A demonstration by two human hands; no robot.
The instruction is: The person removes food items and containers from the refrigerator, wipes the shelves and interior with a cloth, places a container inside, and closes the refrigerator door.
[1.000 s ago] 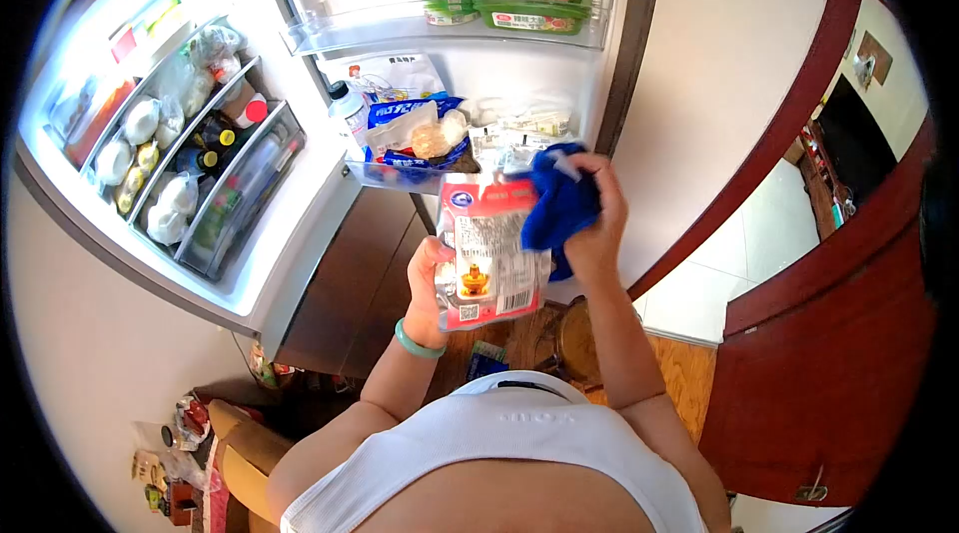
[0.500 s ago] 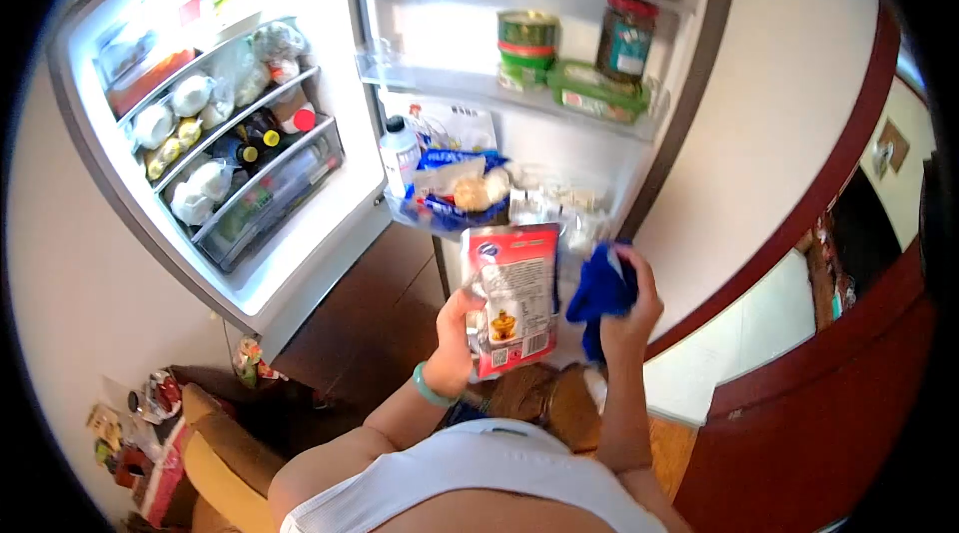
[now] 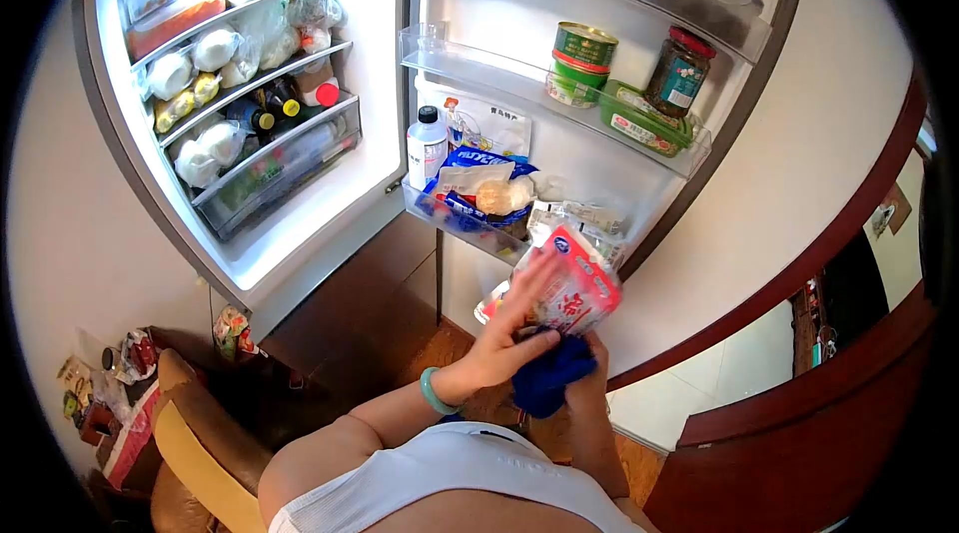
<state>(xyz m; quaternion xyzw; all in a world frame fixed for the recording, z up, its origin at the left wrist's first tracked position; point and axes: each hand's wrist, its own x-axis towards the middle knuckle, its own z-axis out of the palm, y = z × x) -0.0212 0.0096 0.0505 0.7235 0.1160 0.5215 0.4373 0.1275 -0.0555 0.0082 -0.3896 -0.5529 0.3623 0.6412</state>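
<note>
A red and white printed food pouch (image 3: 589,298) tilts in front of me below the fridge door's lowest shelf. My left hand (image 3: 504,333) lies across the front of this pouch, its fingers stretched and slightly blurred, its thumb apart near a dark blue cloth (image 3: 549,378). Bunched in my right hand (image 3: 589,378) is that cloth, just under the pouch. The right fingers are partly hidden, and I cannot tell whether they also grip the pouch's edge. A pale green bangle (image 3: 432,391) circles my left wrist.
The fridge door (image 3: 659,223) stands wide open. Its shelves hold green tins (image 3: 582,48), a dark jar (image 3: 681,73), a green tub (image 3: 644,120), a white bottle (image 3: 428,148) and blue packets (image 3: 489,173). Bagged food (image 3: 215,48) fills the fridge. A brown chair (image 3: 205,433) is at lower left.
The pouch has turned from its printed back to its front and tilted right. My right hand and the cloth have come left beneath it. My view has shifted, showing more of the door.
</note>
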